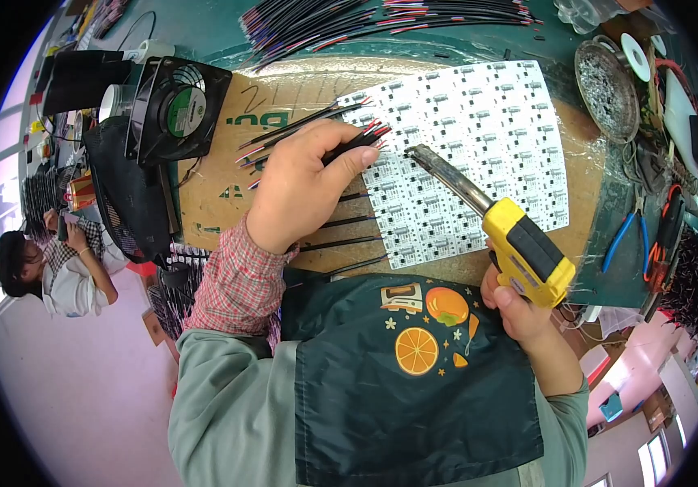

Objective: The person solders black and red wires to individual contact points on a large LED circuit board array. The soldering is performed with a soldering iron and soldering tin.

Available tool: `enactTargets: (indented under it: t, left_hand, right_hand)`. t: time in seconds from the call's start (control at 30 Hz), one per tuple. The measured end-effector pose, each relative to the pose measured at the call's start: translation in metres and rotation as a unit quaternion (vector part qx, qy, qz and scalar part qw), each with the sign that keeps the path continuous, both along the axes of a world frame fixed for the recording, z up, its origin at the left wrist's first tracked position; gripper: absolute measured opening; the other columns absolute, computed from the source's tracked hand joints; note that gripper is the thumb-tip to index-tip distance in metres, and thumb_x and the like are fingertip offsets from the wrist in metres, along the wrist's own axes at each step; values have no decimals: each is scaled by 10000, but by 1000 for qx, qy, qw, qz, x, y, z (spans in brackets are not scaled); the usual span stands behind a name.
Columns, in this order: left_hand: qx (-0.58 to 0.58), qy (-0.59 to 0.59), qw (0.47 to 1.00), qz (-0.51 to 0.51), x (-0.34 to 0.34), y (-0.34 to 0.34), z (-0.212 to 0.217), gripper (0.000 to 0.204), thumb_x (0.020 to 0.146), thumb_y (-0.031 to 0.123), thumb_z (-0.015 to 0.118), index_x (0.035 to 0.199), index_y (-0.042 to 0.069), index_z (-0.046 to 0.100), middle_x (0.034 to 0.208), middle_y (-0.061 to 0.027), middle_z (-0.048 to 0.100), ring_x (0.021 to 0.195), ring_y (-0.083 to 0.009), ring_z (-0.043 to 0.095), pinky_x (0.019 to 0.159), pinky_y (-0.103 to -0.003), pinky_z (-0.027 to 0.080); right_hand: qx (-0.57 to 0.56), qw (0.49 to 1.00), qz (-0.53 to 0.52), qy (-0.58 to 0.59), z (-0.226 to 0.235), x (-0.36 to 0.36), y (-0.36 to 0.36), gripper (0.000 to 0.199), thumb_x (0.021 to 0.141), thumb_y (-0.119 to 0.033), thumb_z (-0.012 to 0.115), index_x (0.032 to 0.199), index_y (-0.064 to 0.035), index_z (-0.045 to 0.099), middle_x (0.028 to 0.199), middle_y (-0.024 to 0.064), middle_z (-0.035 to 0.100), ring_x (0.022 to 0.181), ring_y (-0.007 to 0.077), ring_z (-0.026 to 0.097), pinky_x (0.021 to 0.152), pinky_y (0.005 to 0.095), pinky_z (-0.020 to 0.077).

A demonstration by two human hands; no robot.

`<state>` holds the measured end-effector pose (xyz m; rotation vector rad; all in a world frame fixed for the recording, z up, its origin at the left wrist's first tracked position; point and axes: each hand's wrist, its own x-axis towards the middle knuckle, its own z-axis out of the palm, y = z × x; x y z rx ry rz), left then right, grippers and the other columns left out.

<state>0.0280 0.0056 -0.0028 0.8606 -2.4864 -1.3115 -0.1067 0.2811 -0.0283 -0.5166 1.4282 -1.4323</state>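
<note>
Green apron [414, 390], right hand [519, 312] gripping yellow soldering iron [519, 247], fan [177, 109] beside left hand [300, 183]

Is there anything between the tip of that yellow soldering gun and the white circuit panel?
Nothing visible. The soldering gun in the right hand has its tip right over the white panel. The left hand holds wires at the panel's left edge, beside the tip, not under it.
</note>
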Motion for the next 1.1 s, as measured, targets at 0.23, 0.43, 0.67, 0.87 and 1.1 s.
enactTargets:
  t: [0.23,0.43,0.67,0.87,1.1]
  left_hand:
    - [32,-37,997,52,1,3,6,192,799,131,696,922,1,627,772,-103,614,676,-195,577,645,-300,470]
    - [-125,2,991,-43,4,3,12,156,757,79,694,882,5,637,778,-117,607,741,-283,594,655,-340,476]
    - [-79,-5,997,-24,3,6,18,131,774,76,677,891,20,655,837,-120,638,768,-298,614,671,-357,489]
    - [-108,-8,992,-67,4,9,1,113,782,96,669,872,30,651,838,-118,644,779,-295,622,684,-353,501]
    - [-116,-20,989,-86,4,8,-5,122,766,90,694,846,10,647,820,-119,633,762,-281,620,671,-336,489]
  right_hand:
    - [-1,1000,9,-13,1,-1,-1,676,801,-290,686,1302,57,394,724,60,487,534,109,427,481,237,362]
    - [-20,1000,20,-8,6,-6,-3,419,822,-185,639,1147,23,475,764,50,520,612,125,469,536,262,387]
    - [-21,998,44,-30,8,-9,0,218,834,-73,594,1036,-10,542,788,37,542,691,141,511,605,282,417]
    - [16,999,44,-19,6,-8,4,245,807,-70,634,1038,-13,577,798,33,576,686,133,533,603,275,435]
    - [52,997,56,31,9,-7,1,226,797,-81,660,1006,-20,599,776,31,588,671,122,537,598,275,442]
